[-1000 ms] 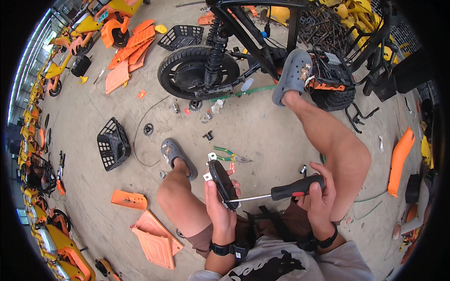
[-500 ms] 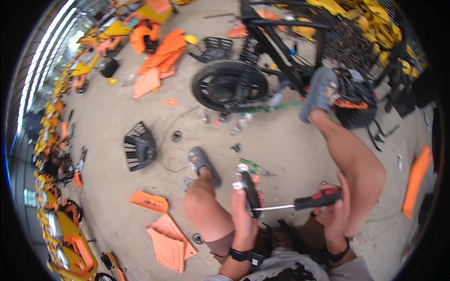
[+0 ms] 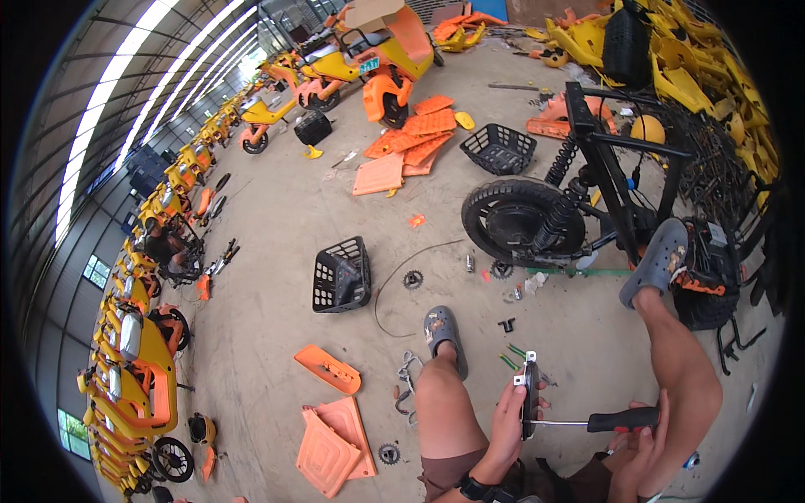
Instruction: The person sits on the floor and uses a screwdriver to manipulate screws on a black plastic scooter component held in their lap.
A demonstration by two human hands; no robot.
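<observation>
Low on the right, my left hand (image 3: 506,432) grips a black oblong part (image 3: 529,394) upright, with small white metal brackets (image 3: 519,381) at its upper end. My right hand (image 3: 641,453) is closed around the black handle of a screwdriver (image 3: 622,419), whose thin shaft runs leftward to the part's lower edge; whether the tip touches it I cannot tell. Both hands are between my bare legs. Green-handled pliers (image 3: 510,359) lie on the floor just beyond the part, partly hidden by it. My right foot (image 3: 658,260) rests against a black assembly with orange trim (image 3: 707,267).
A stripped motorbike frame (image 3: 616,155) with rear wheel stands ahead. Black baskets (image 3: 340,251), orange panels (image 3: 331,444), sprockets (image 3: 388,453) and loose cable lie about the concrete floor (image 3: 251,369). Rows of yellow scooters (image 3: 147,377) line the left, where a person (image 3: 159,243) is. Yellow parts (image 3: 679,75) are piled right.
The view has swung up and left, showing more of the hall and scooters, so my hands appear lower and further right. My grip on the part and screwdriver is the same.
</observation>
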